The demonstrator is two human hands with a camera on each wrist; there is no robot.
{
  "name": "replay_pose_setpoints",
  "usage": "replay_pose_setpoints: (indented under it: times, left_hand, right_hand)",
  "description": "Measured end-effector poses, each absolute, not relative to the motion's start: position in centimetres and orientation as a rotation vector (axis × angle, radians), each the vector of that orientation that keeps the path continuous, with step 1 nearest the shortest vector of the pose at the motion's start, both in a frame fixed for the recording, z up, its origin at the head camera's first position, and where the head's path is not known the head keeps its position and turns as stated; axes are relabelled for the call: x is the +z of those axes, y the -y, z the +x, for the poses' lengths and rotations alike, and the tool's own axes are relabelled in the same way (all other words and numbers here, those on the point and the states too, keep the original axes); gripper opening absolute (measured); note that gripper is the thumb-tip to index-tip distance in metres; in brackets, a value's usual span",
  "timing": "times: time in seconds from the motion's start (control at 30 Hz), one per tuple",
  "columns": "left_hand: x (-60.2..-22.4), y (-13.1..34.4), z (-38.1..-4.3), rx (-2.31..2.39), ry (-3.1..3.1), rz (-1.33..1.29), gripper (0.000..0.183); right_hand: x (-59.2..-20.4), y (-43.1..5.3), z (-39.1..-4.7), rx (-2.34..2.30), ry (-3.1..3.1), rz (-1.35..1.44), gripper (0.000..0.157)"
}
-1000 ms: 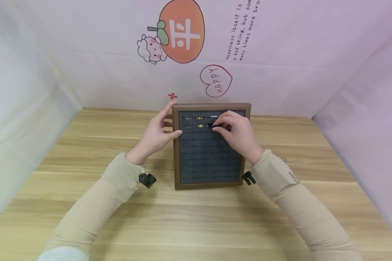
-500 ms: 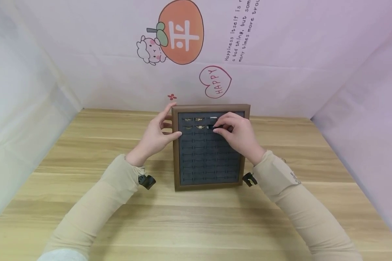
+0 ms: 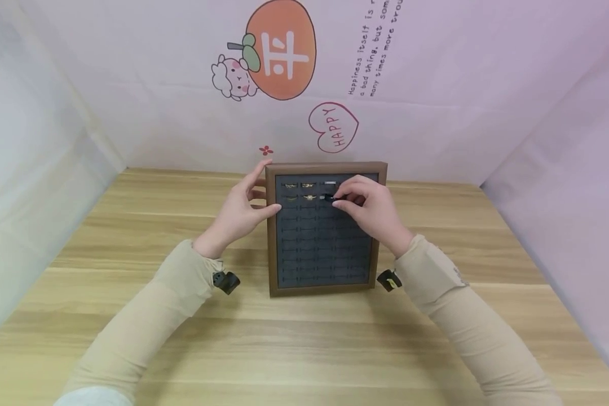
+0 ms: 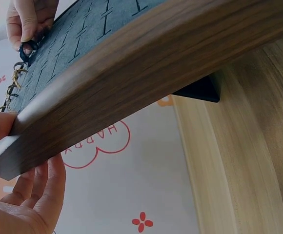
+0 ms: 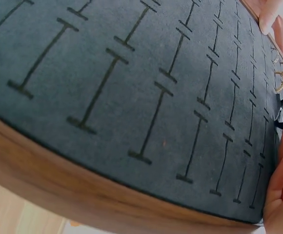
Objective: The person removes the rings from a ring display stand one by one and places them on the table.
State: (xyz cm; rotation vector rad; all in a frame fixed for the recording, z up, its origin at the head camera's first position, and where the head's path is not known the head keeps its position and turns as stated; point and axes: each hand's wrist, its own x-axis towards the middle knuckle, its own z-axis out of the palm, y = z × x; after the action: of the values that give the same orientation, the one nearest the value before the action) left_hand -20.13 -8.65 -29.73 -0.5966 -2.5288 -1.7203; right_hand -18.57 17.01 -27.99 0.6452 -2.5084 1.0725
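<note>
A wood-framed ring display [image 3: 325, 248] with a dark slotted pad leans upright near the back of the table. My left hand [image 3: 241, 208] grips the upper left of its frame, thumb at the front edge and fingers behind, as the left wrist view shows. With thumb and fingertips my right hand [image 3: 373, 207] pinches a black ring [image 4: 26, 51] at the second row, third column, right against the pad. A gold ring with a pale stone [image 3: 309, 197] sits just left of it. Two gold rings and a silver-topped ring [image 3: 330, 183] line the top row.
A black support [image 4: 200, 90] juts out behind the frame. The white backdrop [image 3: 182, 124] with printed drawings rises right behind the display, and cloth walls stand on both sides. The wooden table [image 3: 304, 344] extends in front of it.
Both hands keep almost the same place, with the black ring still pinched at its slot. The right sleeve has shifted slightly and hides a small thing that showed beside it on the table.
</note>
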Motion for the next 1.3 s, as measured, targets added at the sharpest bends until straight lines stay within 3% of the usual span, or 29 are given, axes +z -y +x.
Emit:
replay_pose_setpoints:
  times: [0.73,1.0,1.3]
  left_hand:
    - [-30.0,8.4,-20.1,-1.688,2.56,-0.587,0.086]
    - [-30.1,8.3,-20.4,-1.702,2.537,-0.605,0.086]
    - [-29.9,8.5,-20.1,-1.708,2.535,-0.601,0.085]
  right_hand:
    - [-28.5,-19.5,-17.2,1.129,2.549,0.691,0.005]
    - [-28.4,-23.0,-15.8,0.988,2.536,0.738,0.008]
    - [-30.0,-28.7,-15.1,0.923,2.613,0.568,0.008]
